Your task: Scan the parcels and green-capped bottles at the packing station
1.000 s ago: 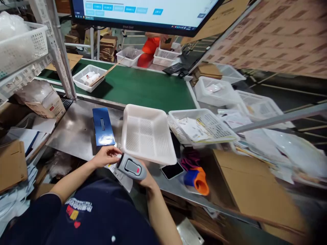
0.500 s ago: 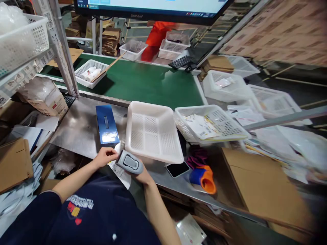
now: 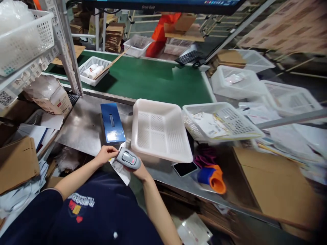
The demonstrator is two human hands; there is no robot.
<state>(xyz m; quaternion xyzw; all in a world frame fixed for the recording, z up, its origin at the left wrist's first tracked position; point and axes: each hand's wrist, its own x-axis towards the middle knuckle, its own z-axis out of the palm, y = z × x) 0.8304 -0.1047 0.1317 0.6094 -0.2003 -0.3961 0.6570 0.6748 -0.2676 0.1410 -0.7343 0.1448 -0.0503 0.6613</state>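
Metal bench [image 3: 79,127] with blue box [image 3: 113,127], white basket [image 3: 159,131], phone [image 3: 185,168], orange-and-blue roll [image 3: 212,178]

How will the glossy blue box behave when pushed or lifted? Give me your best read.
The glossy blue box will probably keep its shape, since its edges look straight and its faces flat. Those flat faces should make it slide rather than roll. The shine at its near end suggests it may be slippery.

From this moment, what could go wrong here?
The left hand seems to pinch the paper slip only near one edge; it might come loose. The orange-and-blue roll lies close to the front edge of the bench and could roll off. The phone beside it might be knocked.
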